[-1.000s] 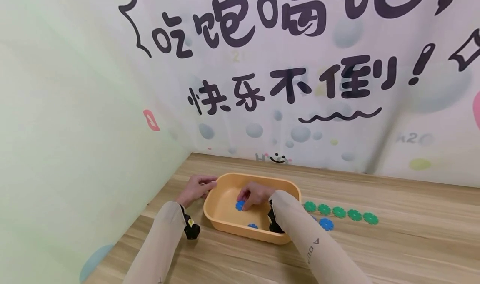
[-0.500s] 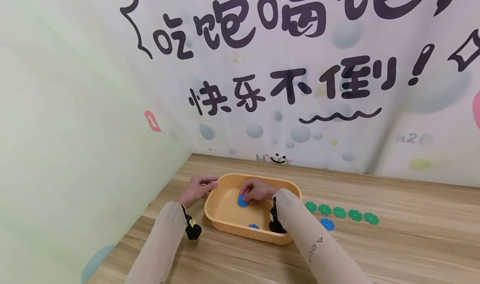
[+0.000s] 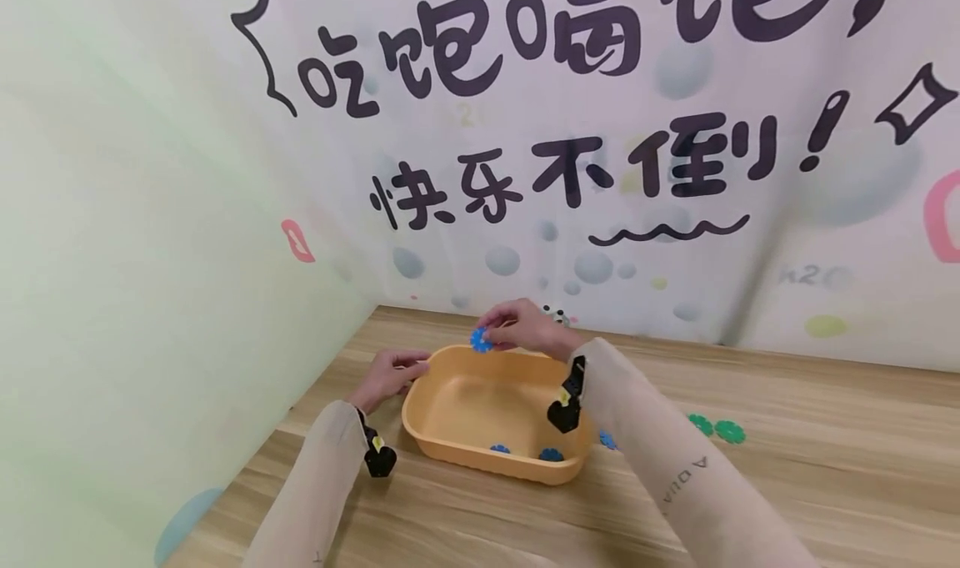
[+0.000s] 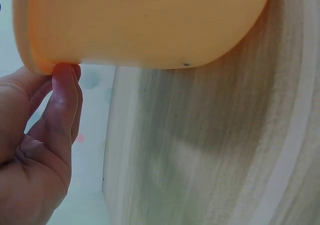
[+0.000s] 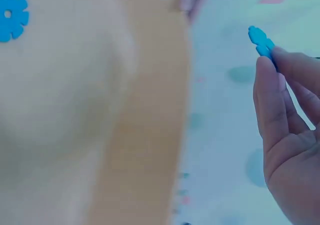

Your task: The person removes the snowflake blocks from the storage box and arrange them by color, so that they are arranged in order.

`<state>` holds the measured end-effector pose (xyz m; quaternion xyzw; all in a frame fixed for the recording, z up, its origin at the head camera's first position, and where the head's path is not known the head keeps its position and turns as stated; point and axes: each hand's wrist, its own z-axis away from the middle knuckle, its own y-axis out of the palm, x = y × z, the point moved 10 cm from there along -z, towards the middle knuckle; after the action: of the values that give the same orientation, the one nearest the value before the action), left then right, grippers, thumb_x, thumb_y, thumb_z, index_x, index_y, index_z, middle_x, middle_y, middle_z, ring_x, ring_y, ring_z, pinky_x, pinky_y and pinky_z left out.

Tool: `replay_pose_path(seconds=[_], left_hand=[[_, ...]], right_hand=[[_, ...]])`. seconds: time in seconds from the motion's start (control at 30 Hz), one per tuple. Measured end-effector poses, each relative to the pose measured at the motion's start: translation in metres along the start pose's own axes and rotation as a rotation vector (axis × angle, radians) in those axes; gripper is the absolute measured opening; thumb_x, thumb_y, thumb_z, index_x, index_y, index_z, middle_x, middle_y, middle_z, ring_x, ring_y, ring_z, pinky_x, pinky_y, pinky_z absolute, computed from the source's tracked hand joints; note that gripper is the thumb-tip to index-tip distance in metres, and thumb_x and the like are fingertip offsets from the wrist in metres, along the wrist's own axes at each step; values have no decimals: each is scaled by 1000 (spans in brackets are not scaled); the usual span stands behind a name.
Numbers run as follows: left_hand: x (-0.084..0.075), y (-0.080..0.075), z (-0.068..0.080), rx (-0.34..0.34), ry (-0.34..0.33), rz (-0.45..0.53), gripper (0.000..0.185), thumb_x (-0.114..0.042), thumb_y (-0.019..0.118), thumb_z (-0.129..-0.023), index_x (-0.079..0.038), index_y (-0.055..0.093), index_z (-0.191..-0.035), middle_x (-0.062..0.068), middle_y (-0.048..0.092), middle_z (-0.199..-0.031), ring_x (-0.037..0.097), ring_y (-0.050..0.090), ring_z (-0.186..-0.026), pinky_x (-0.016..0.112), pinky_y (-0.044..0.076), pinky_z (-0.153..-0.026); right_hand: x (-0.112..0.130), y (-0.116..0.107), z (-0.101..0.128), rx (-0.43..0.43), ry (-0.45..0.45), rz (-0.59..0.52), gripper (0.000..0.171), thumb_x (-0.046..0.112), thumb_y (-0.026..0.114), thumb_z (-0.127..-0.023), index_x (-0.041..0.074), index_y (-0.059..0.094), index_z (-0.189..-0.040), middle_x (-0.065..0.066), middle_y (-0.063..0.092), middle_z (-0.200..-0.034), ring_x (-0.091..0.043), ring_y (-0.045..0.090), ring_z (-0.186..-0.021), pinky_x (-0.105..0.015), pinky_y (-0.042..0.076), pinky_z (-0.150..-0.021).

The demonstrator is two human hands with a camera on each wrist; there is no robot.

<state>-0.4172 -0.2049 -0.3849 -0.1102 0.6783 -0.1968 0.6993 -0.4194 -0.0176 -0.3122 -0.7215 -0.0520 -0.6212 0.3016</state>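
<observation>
I see the right hand (image 3: 525, 328) raised over the far rim of the tub (image 3: 450, 434), its fingers (image 5: 270, 85) pinching a blue disc (image 3: 481, 339) by the edge. The disc is thin, flat, hard-looking plastic with a scalloped, flower-like outline; the right wrist view shows it edge-on, poking out past the fingertips (image 5: 260, 41). It hangs in the air just above the tub's far rim, clear of the floor of the tub.

The left hand (image 3: 388, 374) is at the tub's left rim; fingers (image 4: 64, 92) curled, with the tips pressed to the rim's edge in the left wrist view, thumb side hidden.

The tub is a shallow rectangular basin with rounded corners, smooth matte orange-yellow plastic, slightly rolled lip. On its floor near the front wall lie two more blue discs (image 3: 500, 449) (image 3: 551, 454), same scalloped shape; one shows a small centre hole in the right wrist view (image 5: 12, 15).

To the right of the tub, on the worktop (image 3: 825, 485), I note a blue disc (image 3: 607, 440) partly hidden by the right sleeve, and beyond it two green discs (image 3: 701, 424) (image 3: 730, 431) side by side, same form.

The worktop is pale wood-grain laminate, streaked lengthwise. Behind the tub a printed backdrop (image 3: 600, 176) hangs with soft creases: pastel bubbles, bold dark lettering. Left of the tub, a plain pale green panel (image 3: 150, 259) closes the corner.
</observation>
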Motion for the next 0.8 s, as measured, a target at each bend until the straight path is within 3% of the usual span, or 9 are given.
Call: replay_pose_path(seconds=[0.1,0.23,0.5,0.8], left_hand=[[-1,-2,0,3,11,-1,32,-12,58,-86,4,57,-114,12,59,-94,12,56,-72,24,50,-59],[0,-1,0,4,17,2,33,-14,59,-86,4,57,-114,12,59,-95,11,56,-72,24,50,-59],[0,3,-1,10,15,2,35,-15,58,-86,4,56,-116,14,59,-98,12,58,-73,26,51,-62],[-3,0,1,32,14,-7,36,-15,57,-87,5,54,-117,15,58,-100,13,58,-75,26,51,-63]], right_hand=[[9,-15,18,-35,-30,-8,19,10,60,-84,2,63,-101,-10,61,-87,-22,60,-77,-36,50,-74],[-1,-29,52,-24,-27,11,20,11,58,-86,1,62,-103,-10,60,-90,-19,59,-78,-36,50,-74],[-54,-65,121,-60,55,60,26,15,58,-86,-3,58,-105,-10,58,-89,-21,57,-79,-38,50,-74],[-105,-96,178,-109,56,140,23,10,59,-85,-9,58,-99,-9,57,-83,-13,55,-71,-31,52,-63]])
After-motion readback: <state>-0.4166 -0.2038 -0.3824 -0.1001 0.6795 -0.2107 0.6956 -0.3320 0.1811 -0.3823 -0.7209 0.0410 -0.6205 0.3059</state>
